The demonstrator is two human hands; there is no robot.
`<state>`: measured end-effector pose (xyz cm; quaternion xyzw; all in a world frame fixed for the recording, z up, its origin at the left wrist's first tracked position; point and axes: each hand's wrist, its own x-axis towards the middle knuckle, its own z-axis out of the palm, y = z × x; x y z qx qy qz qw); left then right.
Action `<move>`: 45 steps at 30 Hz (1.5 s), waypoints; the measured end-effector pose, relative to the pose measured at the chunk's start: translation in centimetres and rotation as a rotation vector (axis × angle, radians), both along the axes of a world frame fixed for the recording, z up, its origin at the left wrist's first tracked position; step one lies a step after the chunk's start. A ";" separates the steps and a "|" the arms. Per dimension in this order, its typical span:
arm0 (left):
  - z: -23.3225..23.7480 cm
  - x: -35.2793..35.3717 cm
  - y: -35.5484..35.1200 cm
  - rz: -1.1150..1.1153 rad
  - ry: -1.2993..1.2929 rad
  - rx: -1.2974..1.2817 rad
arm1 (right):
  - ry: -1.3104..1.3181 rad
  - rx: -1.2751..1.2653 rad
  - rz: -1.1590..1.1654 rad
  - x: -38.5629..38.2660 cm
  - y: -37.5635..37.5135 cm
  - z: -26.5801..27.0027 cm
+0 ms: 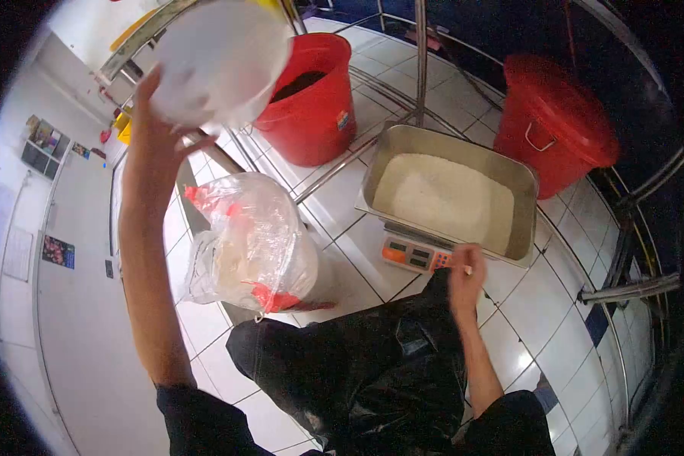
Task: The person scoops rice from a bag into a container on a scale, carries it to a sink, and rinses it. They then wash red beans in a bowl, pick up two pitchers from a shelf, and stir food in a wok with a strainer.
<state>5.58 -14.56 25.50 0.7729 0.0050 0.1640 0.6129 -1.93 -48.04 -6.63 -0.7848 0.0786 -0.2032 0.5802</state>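
My left hand (159,125) is raised at the upper left, closed on the rim area of a translucent white plastic tub (224,57), which is blurred. Low at the right, my right hand (466,283) is beside the keypad of an orange digital scale (409,254), fingers curled. Whether anything is in those fingers is hidden. On the scale rests a deep metal pan (450,144) with pale powder or grains (441,194) inside. A clear plastic bag (262,235) with red markings and pale contents stands in front of my left knee.
Behind the bag is an uncovered red bucket (319,114) with dark contents. A lidded red bucket (551,129) stands beyond the pan's right end. Metal rack tubes (420,57) cross the white tiled floor (353,262). A white wall (76,304) runs along the left.
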 end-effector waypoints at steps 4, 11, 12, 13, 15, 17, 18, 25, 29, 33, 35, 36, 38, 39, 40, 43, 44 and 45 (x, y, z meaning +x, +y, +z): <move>-4.4 -7.4 8.1 0.105 0.197 -0.188 | -0.078 0.065 0.400 -0.8 9.2 6.6; -16.7 -13.8 12.9 0.337 0.444 -0.112 | -0.165 -0.085 0.659 0.0 17.9 11.6; -17.4 -13.1 12.2 0.346 0.502 -0.009 | -0.099 -0.036 0.672 0.2 18.4 11.9; -17.9 -12.2 11.6 0.357 0.560 0.089 | -0.032 0.008 0.686 0.3 19.0 12.2; -18.6 -11.0 10.8 0.289 0.523 0.663 | -0.005 0.069 0.724 0.3 19.7 11.3; -20.8 -10.1 9.4 0.243 0.368 0.851 | 0.032 0.133 0.755 0.8 19.5 11.1; -21.9 -9.5 8.5 0.260 0.366 0.839 | 0.041 0.152 0.764 0.9 19.3 11.4; -24.9 -4.3 8.3 -0.101 0.215 1.541 | -0.002 0.229 0.695 0.1 19.4 10.2; -27.5 -2.6 13.1 -0.194 0.145 1.798 | -0.002 0.335 0.681 0.1 18.5 10.2; -28.6 -3.0 14.4 -0.171 0.361 1.704 | 0.026 0.256 0.713 -0.1 18.1 10.0; -28.4 -4.1 14.0 -0.184 0.248 1.536 | 0.007 0.260 0.726 -0.2 18.3 10.0; -29.3 -4.2 14.0 -0.180 0.244 1.536 | 0.003 0.259 0.727 -0.2 18.3 10.0; -31.2 -4.5 14.3 -0.153 0.268 1.440 | 0.029 0.309 0.696 -0.5 18.3 9.9; -31.3 -4.7 14.3 -0.145 0.269 1.445 | 0.025 0.313 0.702 -0.6 18.2 9.9; -30.3 -5.0 13.9 -0.179 0.380 1.429 | 0.029 0.326 0.709 -0.6 18.1 9.9; -29.3 -5.1 14.8 -0.254 0.482 1.278 | 0.046 0.344 0.691 -0.7 18.1 9.3; -29.3 -5.1 15.0 -0.295 0.472 1.138 | 0.061 0.341 0.667 -0.8 18.1 9.1; -29.5 -5.3 14.9 -0.296 0.473 1.133 | 0.064 0.338 0.667 -0.9 18.0 9.0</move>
